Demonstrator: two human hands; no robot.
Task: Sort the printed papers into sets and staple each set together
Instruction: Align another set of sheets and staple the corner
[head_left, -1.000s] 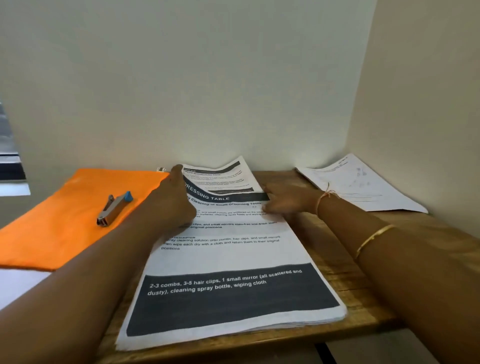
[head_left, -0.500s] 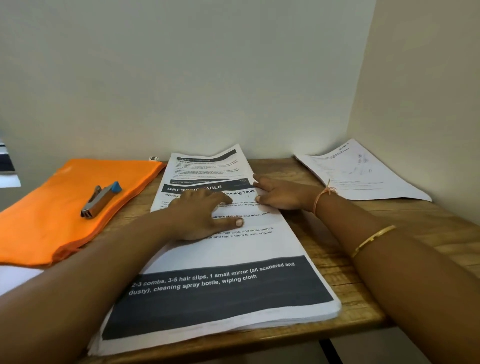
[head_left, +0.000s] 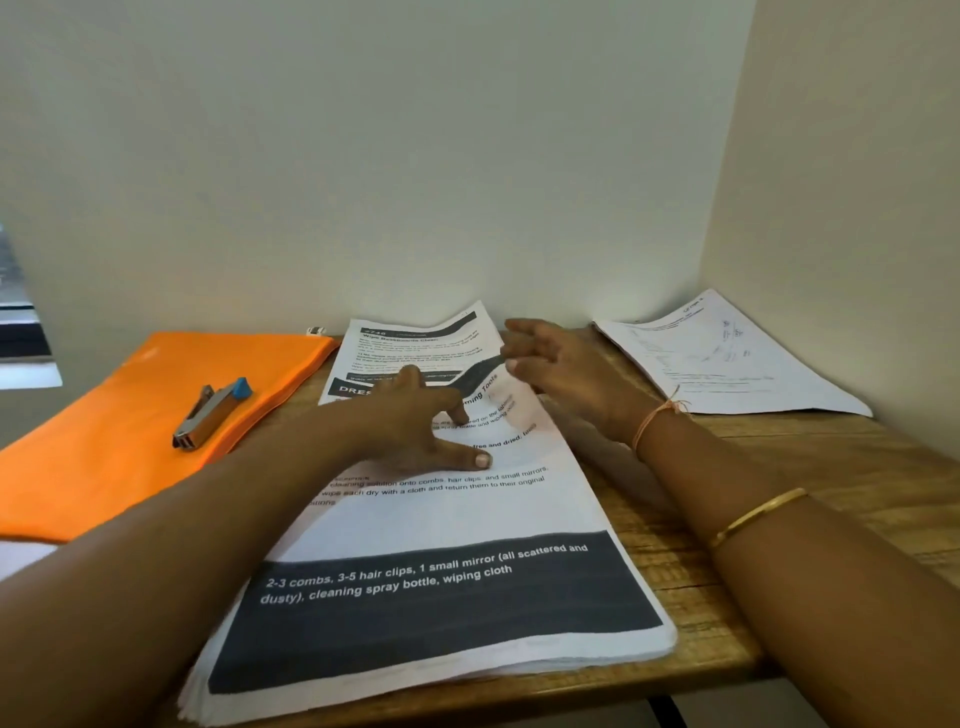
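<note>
Left hand (head_left: 415, 434) spread flat on the thick stack of white printed papers (head_left: 441, 597), right hand (head_left: 566, 376) loose-fingered (blurred) at its curled corner: clinging sheets could lift together, muddling sets.

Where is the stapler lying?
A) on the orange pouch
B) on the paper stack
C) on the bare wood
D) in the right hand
A: the stapler lies on the orange pouch, to the left of the paper stack.
</note>
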